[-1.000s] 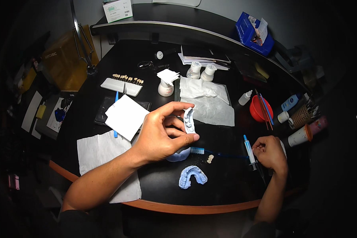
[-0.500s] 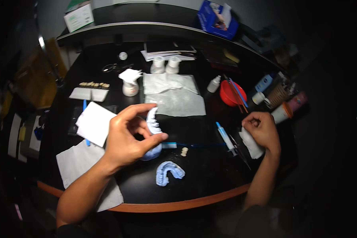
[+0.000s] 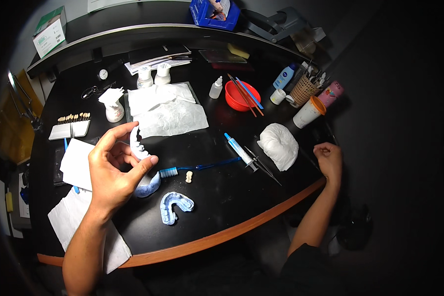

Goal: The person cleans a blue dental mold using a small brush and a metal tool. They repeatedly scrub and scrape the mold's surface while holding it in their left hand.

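My left hand (image 3: 116, 167) pinches a pale dental cast (image 3: 136, 144) upright between thumb and fingers, its row of teeth facing right. Below it, a blue horseshoe-shaped dental model (image 3: 149, 188) is partly hidden by the hand. A second blue horseshoe-shaped dental model (image 3: 168, 209) lies nearer the table's front edge. Between them and the right side are a blue toothbrush (image 3: 200, 167) and a small tooth-coloured dental bridge (image 3: 189, 176). My right hand (image 3: 328, 159) is curled closed at the table's right edge, beyond a bunched white cloth (image 3: 278, 146); what its fingers hold, if anything, is hidden.
A blue-tipped syringe (image 3: 238, 149) and tweezers (image 3: 265, 168) lie left of the cloth. A red bowl (image 3: 236, 102) carries brushes. Behind are a dropper bottle (image 3: 215, 88), white paper sheets (image 3: 170, 118), white jars (image 3: 114, 112), a shade guide (image 3: 70, 129) and an orange-rimmed cup (image 3: 308, 114).
My right hand has moved right, off the white cloth to the table's edge. The whole view has swung to the right. My left hand keeps its hold on the cast.
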A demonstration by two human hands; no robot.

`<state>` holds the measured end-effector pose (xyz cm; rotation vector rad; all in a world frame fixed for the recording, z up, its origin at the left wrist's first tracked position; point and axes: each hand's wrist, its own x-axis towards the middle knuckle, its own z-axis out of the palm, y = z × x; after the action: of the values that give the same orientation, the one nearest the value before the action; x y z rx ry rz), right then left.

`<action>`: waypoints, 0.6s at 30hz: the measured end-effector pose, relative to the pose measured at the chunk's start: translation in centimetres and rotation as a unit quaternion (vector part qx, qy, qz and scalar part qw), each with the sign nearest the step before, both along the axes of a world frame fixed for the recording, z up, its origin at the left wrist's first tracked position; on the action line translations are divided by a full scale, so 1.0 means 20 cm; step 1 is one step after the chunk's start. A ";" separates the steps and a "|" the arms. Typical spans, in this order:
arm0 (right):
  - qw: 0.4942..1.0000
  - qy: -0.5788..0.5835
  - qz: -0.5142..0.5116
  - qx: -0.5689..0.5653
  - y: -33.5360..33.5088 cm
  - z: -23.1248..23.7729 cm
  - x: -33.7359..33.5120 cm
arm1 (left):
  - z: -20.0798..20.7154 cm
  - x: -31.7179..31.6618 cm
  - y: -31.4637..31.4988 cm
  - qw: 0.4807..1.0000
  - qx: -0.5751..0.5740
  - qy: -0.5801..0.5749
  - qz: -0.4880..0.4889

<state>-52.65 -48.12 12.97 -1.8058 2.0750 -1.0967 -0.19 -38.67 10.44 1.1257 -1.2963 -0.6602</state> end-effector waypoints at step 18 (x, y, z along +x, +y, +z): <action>0.979 0.176 -0.031 0.103 0.12 -0.09 -0.34 | -0.03 0.02 -0.01 0.997 -0.029 -0.047 -0.057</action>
<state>-59.40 -45.71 11.24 -1.9537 2.3496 -0.5757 0.28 -38.90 9.92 1.0521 -1.4583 -0.6556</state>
